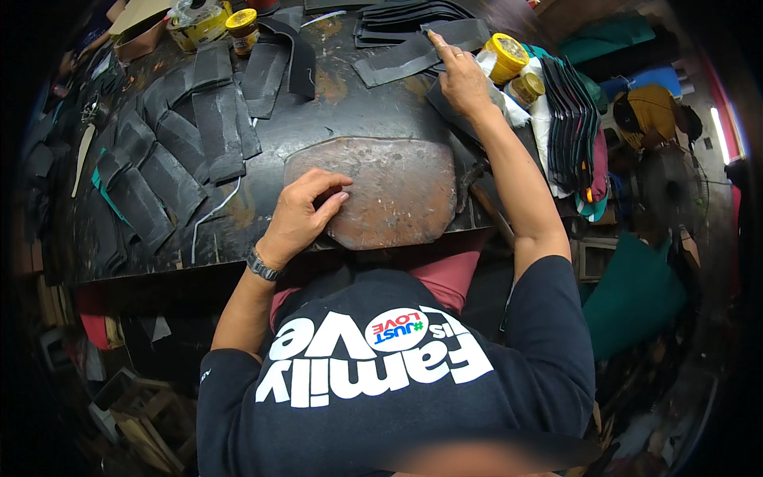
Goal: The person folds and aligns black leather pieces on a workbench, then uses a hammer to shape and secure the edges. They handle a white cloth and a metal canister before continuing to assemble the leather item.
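My right hand [463, 79] reaches to the far side of the table, its fingers over a flat black strip [389, 65] with a greyish surface band. The thumb is hidden, but the hand appears to grip the strip across its width. Behind that strip lies a stack of similar black pieces [397, 20]. My left hand [306, 211] rests at the left edge of a worn brown board [397, 191], with loosely bent fingers, the thumb apart and nothing held.
Rows of black pieces [218, 131] cover the table's left side. Yellow-lidded jars [509, 54] stand beside my right hand, near a stack of dark edged pieces [572, 119]. A hammer-like tool [491, 213] lies right of the board. Another jar [242, 30] stands far left.
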Motion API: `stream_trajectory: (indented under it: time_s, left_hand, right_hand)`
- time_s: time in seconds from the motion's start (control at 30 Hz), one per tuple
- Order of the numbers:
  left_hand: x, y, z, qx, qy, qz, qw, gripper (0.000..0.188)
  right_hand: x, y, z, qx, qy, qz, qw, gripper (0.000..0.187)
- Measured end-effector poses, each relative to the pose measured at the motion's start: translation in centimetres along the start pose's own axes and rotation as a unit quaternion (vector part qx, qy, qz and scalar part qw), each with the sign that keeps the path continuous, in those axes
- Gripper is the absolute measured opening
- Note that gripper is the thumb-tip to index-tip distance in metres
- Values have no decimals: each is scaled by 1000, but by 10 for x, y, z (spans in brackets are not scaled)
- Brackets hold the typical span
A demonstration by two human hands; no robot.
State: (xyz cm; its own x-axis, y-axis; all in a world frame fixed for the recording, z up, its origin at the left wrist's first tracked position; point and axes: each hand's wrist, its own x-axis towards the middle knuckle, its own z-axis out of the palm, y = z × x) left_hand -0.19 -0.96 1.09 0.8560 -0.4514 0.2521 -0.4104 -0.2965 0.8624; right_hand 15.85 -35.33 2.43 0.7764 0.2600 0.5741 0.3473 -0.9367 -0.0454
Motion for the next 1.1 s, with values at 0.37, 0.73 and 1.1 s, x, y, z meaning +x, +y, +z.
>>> stream_trajectory:
  time_s: [0.37,0.73,1.1]
  left_hand:
    - [-2,-5,3,38,15,38,998,23]
    - [26,-13,-29,25,39,57,997,24]
    - [217,-146,-97,373,53,-63,924,35]
  right_hand:
    - [56,-123,58,249,-36,22,967,105]
    - [116,-137,108,409,32,308,858,77]
    - [77,-99,42,649,-27,345,678,75]
